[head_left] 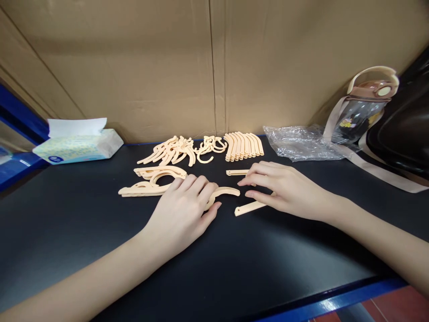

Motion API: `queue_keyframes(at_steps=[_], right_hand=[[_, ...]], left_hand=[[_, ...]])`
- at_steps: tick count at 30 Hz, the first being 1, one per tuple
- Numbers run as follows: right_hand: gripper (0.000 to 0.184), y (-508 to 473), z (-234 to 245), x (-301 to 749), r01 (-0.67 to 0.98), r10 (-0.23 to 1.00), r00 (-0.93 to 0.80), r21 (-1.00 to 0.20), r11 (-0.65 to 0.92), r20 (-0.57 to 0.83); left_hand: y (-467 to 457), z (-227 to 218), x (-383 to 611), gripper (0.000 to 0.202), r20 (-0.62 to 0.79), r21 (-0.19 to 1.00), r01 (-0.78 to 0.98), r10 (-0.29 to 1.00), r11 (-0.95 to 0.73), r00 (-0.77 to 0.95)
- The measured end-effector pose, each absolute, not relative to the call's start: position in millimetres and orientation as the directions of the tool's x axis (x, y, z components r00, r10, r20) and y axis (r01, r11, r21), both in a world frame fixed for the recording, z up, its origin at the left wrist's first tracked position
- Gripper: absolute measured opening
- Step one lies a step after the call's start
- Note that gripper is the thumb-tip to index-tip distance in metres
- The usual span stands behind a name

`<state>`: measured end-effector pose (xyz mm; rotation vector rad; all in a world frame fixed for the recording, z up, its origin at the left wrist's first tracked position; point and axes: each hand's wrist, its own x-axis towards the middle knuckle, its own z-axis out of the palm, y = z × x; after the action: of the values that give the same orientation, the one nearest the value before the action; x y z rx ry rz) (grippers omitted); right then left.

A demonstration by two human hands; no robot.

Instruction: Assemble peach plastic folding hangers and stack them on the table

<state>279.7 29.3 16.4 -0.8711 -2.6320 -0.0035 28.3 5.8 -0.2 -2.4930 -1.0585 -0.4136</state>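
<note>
My left hand (182,212) lies palm down on the black table (100,241), fingers curled loosely over a curved cream plastic piece (226,192). My right hand (281,188) rests flat beside it, fingers stretched over a straight cream arm piece (246,208) and touching it. Another short cream piece (236,172) lies just beyond the right fingers. Left of my left hand sit stacked cream hanger parts (149,181). Farther back lie a heap of curved arms (170,152), some hooks (211,146) and a neat row of straight arms (244,146).
A tissue pack (78,144) sits at the back left. A crumpled clear plastic bag (300,142), a strapped water bottle (363,105) and a dark bag (402,129) stand at the back right. Cardboard (214,62) walls the rear. The table's blue edge (335,302) runs near me.
</note>
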Motion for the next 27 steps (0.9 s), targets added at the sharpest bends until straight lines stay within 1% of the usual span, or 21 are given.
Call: queue_keyframes(at_steps=[3, 9, 12, 14, 15, 17, 20, 22, 25, 27], right_hand=[[0.024, 28.1, 14.1, 276.8, 0.579, 0.577, -0.749, -0.103, 0.809, 0.324], [0.022, 28.0, 12.0, 274.3, 0.575, 0.6, -0.74, -0.175, 0.799, 0.303], [0.025, 28.5, 11.2, 274.8, 0.575, 0.62, -0.707, -0.233, 0.784, 0.341], [0.028, 29.0, 10.8, 275.0, 0.582, 0.644, -0.673, -0.277, 0.764, 0.364], [0.029, 29.2, 10.8, 275.1, 0.587, 0.658, -0.655, -0.298, 0.753, 0.371], [0.029, 29.3, 11.0, 274.9, 0.591, 0.677, -0.63, -0.33, 0.736, 0.381], [0.027, 29.0, 11.6, 274.4, 0.57, 0.67, -0.632, -0.352, 0.742, 0.388], [0.026, 28.4, 11.8, 274.3, 0.548, 0.651, -0.65, -0.353, 0.759, 0.391], [0.026, 27.3, 11.9, 274.6, 0.528, 0.631, -0.666, -0.346, 0.776, 0.398], [0.029, 26.6, 12.3, 274.5, 0.527, 0.628, -0.667, -0.342, 0.778, 0.401]], left_hand=[[7.1, -0.6, 27.9, 0.019, 0.417, -0.273, 0.718, 0.594, -0.641, 0.688], [7.1, 3.8, 28.7, 0.023, 0.414, -0.48, 0.669, 0.526, -0.567, 0.743], [6.0, 7.4, 29.3, 0.023, 0.444, -0.52, 0.663, 0.493, -0.539, 0.748], [5.2, 9.3, 28.8, 0.022, 0.487, -0.521, 0.668, 0.458, -0.531, 0.744], [4.7, 9.9, 28.3, 0.021, 0.513, -0.504, 0.672, 0.438, -0.542, 0.738], [3.4, 10.5, 27.0, 0.018, 0.57, -0.425, 0.675, 0.401, -0.603, 0.717], [0.7, 10.3, 25.9, 0.014, 0.635, -0.202, 0.633, 0.393, -0.747, 0.666], [-1.4, 10.4, 26.2, 0.015, 0.672, -0.089, 0.576, 0.378, -0.813, 0.637], [-4.3, 10.9, 27.7, 0.02, 0.722, -0.02, 0.505, 0.336, -0.863, 0.605], [-5.9, 10.5, 28.8, 0.023, 0.727, 0.039, 0.465, 0.345, -0.884, 0.594]])
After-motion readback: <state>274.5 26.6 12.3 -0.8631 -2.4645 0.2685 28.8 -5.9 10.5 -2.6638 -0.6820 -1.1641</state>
